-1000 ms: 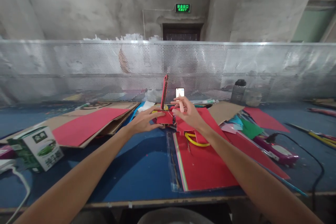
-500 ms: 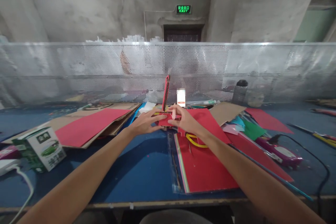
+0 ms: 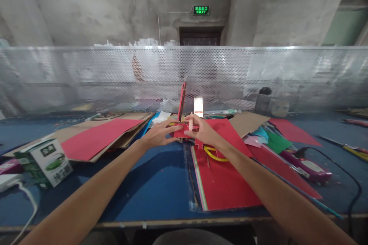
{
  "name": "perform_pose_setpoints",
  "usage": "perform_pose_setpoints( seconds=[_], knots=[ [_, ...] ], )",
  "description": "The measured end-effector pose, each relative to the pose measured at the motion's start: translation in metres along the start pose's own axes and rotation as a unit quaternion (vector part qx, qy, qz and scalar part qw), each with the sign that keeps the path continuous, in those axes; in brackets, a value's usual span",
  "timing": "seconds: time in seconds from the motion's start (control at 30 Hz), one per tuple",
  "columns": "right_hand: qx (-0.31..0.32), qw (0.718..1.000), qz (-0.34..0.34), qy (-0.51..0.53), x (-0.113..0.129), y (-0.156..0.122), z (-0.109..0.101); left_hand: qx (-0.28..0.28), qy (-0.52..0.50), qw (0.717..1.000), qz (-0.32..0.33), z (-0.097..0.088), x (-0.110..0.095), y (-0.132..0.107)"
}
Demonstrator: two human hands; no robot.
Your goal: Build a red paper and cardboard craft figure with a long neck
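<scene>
Between my hands is a small red-faced cardboard piece (image 3: 178,132). My left hand (image 3: 156,134) holds its left side, with thumb and fingers on opposite edges. My right hand (image 3: 205,132) grips the right side, its thumb low and a forefinger reaching over the top. A narrow pale pink strip (image 3: 191,123) shows among the right fingers; its kind is unclear. Just behind, a tall red-and-brown cardboard strip (image 3: 181,101) stands upright. Below my right wrist, a yellow loop (image 3: 214,154) lies on red sheets (image 3: 230,187).
A lit phone (image 3: 198,106) stands behind my hands, before a perforated metal screen (image 3: 120,69). Red paper on cardboard (image 3: 100,138) and a green-and-white carton (image 3: 48,162) are at left. At right are a purple device (image 3: 307,166) with a black cord, coloured scraps and a dark bottle (image 3: 263,99).
Hardly anything differs. Both hands keep their hold on the red piece, with only a very slight shift of the right fingers and the pale strip.
</scene>
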State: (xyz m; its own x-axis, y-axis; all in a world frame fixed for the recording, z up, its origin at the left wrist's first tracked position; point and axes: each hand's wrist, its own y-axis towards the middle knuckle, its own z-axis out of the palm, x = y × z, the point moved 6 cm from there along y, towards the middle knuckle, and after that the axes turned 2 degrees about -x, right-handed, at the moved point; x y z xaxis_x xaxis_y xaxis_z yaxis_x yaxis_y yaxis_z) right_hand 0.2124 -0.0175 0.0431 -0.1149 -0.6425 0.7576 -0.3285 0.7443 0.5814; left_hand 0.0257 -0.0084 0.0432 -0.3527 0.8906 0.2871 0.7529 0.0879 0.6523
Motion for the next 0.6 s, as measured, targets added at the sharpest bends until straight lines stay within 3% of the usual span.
perform_pose_setpoints(
  seconds=[0.23,0.33,0.47,0.6],
  knots=[
    [-0.116,0.988,-0.058,0.09,0.02,0.005,-0.038,0.016,-0.005,0.999,-0.034,0.0,0.001,0.003],
    [-0.077,0.989,-0.059,0.111,0.029,0.003,-0.038,0.007,-0.015,0.999,-0.038,-0.002,0.0,0.004],
    [0.016,0.996,-0.06,0.057,0.034,-0.003,-0.016,-0.003,-0.024,0.999,-0.025,-0.003,-0.001,0.004],
    [0.029,0.997,-0.069,-0.023,0.035,-0.009,0.001,0.003,-0.015,0.999,-0.029,-0.002,0.0,0.003]
  ],
)
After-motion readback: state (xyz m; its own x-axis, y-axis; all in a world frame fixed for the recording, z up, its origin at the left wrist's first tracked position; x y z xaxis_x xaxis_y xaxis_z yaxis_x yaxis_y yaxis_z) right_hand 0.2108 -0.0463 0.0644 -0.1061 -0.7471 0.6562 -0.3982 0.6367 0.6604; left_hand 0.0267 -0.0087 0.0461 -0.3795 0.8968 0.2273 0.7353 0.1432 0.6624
